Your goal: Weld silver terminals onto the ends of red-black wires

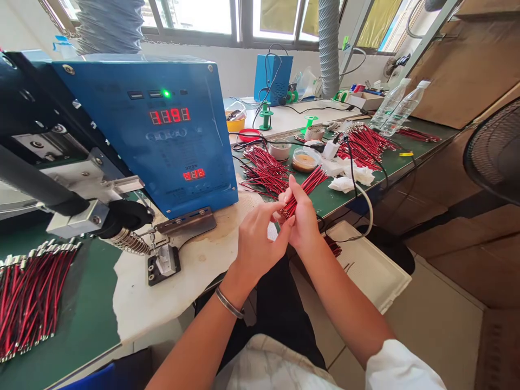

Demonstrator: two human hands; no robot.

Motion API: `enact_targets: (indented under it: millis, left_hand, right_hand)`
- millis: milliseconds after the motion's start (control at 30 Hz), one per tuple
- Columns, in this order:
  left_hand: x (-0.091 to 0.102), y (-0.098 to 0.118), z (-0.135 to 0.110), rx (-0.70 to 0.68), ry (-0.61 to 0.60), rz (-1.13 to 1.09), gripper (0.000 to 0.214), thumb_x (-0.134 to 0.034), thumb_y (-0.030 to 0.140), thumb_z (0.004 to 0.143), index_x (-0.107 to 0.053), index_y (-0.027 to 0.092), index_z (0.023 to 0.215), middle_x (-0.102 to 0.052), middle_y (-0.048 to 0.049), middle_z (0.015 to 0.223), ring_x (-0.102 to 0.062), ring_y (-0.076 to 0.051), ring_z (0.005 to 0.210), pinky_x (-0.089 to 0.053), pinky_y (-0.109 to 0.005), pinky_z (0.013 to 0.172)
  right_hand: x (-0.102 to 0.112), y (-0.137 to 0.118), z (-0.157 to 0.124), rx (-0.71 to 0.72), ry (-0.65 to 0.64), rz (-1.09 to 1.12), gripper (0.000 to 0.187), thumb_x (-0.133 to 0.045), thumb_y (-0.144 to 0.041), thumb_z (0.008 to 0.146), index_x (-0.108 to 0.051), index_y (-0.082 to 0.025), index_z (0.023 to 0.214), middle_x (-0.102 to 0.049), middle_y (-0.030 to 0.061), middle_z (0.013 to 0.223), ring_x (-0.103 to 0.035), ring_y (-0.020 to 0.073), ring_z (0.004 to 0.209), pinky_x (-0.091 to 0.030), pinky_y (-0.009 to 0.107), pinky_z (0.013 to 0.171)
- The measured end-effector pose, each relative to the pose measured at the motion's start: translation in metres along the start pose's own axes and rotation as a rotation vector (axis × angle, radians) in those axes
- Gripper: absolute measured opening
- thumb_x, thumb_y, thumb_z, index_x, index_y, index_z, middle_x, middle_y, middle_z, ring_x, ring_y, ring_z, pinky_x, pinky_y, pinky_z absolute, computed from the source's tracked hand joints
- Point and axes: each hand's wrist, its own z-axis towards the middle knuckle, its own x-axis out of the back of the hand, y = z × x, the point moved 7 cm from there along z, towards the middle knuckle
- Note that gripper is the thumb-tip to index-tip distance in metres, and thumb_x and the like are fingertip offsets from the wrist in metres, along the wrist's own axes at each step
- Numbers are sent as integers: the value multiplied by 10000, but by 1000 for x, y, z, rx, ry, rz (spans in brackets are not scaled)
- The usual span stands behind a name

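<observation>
Both hands meet in front of me around a bundle of red and black wires (311, 183). My right hand (304, 216) is wrapped round the bundle, whose far end sticks out past the fingers. Against its near end, my left hand (260, 233) has thumb and fingers closed on the wire tips; the exact grip is partly hidden. Just beyond my hands lies a loose pile of red and black wires (266, 168) on the green bench. To the left stands a blue soldering machine (162, 141) with lit red digits, its tip above a small metal fixture (166, 261).
Red-black wires with white connectors (32, 292) lie at the far left. A round tub of brown paste (305, 160), white tissue (343, 183) and clear bottles (400, 108) stand on the bench. Below right is a white tray (377, 271); a black fan (495, 151) stands at the right.
</observation>
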Motion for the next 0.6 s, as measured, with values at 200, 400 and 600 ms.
enact_targets:
  millis: [200, 400, 600]
  left_hand:
    - [11, 5, -1, -32, -8, -7, 171, -693, 159, 884, -636, 187, 1043, -761, -45, 961, -679, -129, 738, -535, -268, 724]
    - [22, -28, 8, 184, -13, -366, 267, -491, 205, 1007, -625, 233, 1236, -715, -73, 1231, -679, -160, 1004, -565, -317, 889]
    - [-2, -23, 26, 111, -537, -394, 565, -616, 162, 899, -520, 206, 1455, -584, -101, 1525, -566, -244, 1389, -450, -412, 1194]
  right_hand:
    - [-2, 15, -11, -175, 3, 133, 565, -587, -441, 990, -443, -189, 505, -408, -81, 434, -312, 42, 343, -267, 170, 332]
    - [-28, 16, -51, -398, -242, 308, 642, -284, -404, 1111, -413, -201, 517, -246, -98, 389, -108, 50, 302, -160, 158, 293]
    - [-45, 4, -90, -496, -536, 640, 693, -188, -471, 1125, -511, -176, 587, -234, -106, 470, -160, 22, 319, -190, 137, 326]
